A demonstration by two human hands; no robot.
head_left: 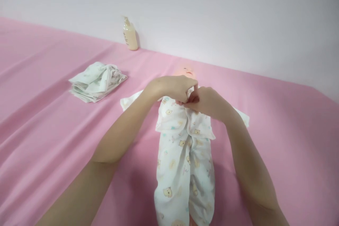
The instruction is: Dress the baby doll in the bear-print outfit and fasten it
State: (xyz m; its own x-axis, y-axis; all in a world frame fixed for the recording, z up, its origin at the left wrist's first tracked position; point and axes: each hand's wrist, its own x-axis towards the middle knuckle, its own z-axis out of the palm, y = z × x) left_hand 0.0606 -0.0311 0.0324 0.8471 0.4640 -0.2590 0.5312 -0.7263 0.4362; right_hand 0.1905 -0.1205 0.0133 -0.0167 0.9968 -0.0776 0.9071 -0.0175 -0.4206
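Observation:
On its back lies a baby doll (189, 72), dressed in a white baby jacket (169, 116) and matching trousers (173, 169) printed with small bears. My left hand (178, 85) and my right hand (208, 100) meet at the upper front of the jacket, below the doll's chin. Both have bent fingers pinched on the jacket's front edges, close together. What lies between the fingertips is mostly hidden. Below the hands the jacket front parts slightly, and its sleeves stretch out to both sides.
A pink sheet (66, 141) with creases covers the surface. To the left sits a stack of folded white cloths (96, 81). At the back, a pump bottle (130, 37) stands against the pale wall (225, 17).

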